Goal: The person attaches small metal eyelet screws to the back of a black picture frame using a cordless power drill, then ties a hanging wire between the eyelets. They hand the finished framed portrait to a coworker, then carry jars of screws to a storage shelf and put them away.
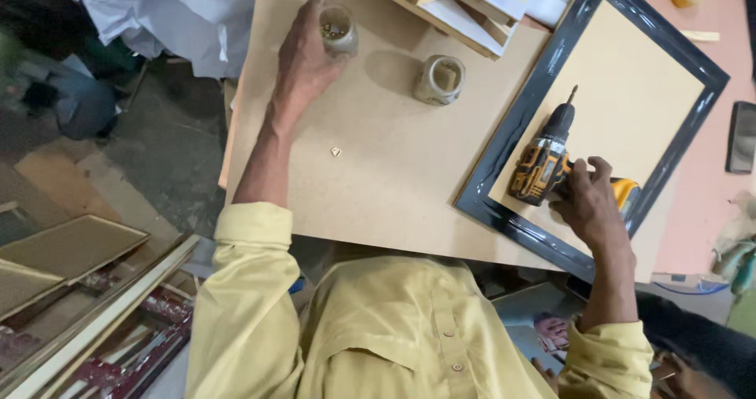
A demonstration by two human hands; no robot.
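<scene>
Head view, left hand (303, 57) fingers clamped on small jar (339, 31) near board edge, right hand (589, 202) gripping drill (547, 159) over black frame (504, 143)

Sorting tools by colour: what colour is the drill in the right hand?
The drill is yellow and black, seen clearly in the head view.

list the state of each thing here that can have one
left hand: grip closed around small jar
small jar: upright, open, small brass bits inside
second jar: upright on the board, open, untouched
cordless drill: lying on the frame's backing, bit pointing away
right hand: grip closed on drill handle
dark picture frame: flat, back side up
small brass piece: loose on the board
</scene>
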